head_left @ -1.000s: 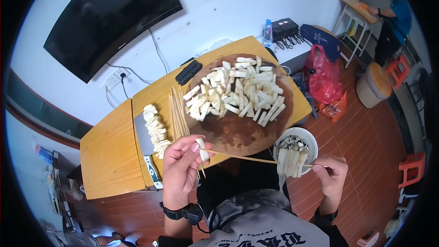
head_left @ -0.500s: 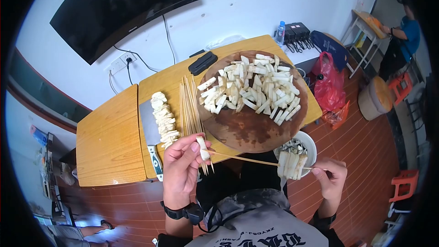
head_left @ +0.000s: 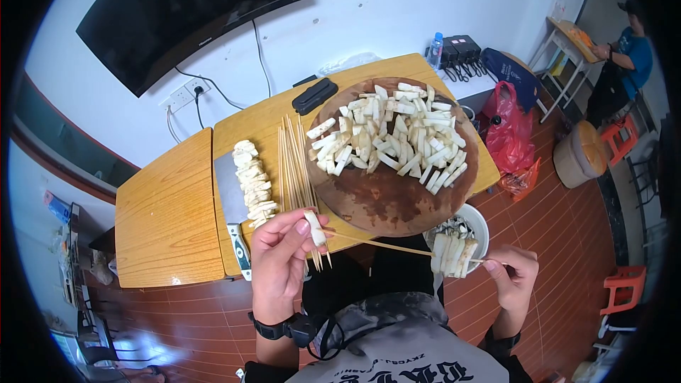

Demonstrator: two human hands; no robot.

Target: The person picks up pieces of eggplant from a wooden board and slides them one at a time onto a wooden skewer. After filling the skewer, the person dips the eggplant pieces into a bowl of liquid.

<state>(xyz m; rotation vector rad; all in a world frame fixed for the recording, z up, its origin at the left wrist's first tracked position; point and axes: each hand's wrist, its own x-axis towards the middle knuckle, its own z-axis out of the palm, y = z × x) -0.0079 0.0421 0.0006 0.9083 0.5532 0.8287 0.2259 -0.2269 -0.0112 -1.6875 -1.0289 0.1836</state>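
Note:
Between its thumb and fingers, my left hand (head_left: 282,245) pinches a pale vegetable strip (head_left: 315,228) with brownish edges. A thin bamboo skewer (head_left: 383,245) spans my two hands, its far tip at that strip. My right hand (head_left: 512,274) is closed on the skewer's other end. Several threaded strips (head_left: 454,255) sit packed together near the right hand, over a white bowl (head_left: 482,232) of dark and pale scraps. Loose cut strips (head_left: 397,131) are heaped on a round wooden chopping board (head_left: 386,206). Bare bamboo skewers (head_left: 292,163) lie left of the board.
A cleaver (head_left: 237,245) lies flat on the wooden table (head_left: 170,220), with a row of loaded strips (head_left: 253,181) on its blade. A black case (head_left: 315,96) rests behind the board. Red bags (head_left: 509,131) and a bucket (head_left: 579,154) stand right; another person (head_left: 628,57) sits beyond.
My hands, the skewer and the strips hold nearly the same positions. The view has shifted slightly. At lower left, another person's leg has mostly moved out of sight.

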